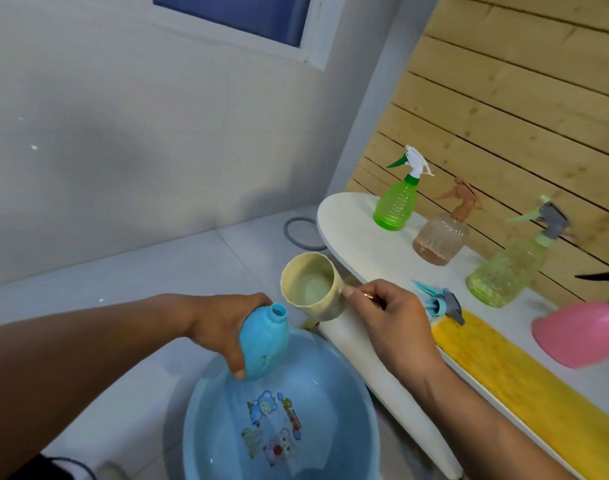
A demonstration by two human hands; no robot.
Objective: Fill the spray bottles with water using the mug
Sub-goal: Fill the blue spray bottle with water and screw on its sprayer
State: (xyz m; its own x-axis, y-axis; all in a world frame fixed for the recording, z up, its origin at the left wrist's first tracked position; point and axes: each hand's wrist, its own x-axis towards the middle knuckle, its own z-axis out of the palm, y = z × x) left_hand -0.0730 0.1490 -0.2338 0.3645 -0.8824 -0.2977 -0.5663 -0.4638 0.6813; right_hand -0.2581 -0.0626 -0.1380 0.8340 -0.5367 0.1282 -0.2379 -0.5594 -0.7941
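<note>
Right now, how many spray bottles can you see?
5: a blue bottle held in the left hand, and green, brown, yellow-green and pink bottles on the table. More may be hidden.

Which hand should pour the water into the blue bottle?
Probably the right hand: it grips the mug beside the blue bottle mouth. The left hand holds that bottle.

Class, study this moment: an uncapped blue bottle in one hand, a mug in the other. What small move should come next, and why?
Probably tip the mug further, bringing its rim to the blue bottle's open neck. The left hand holds the bottle tilted over the basin; the right hand holds the mug beside it, water inside, none pouring yet.
</note>
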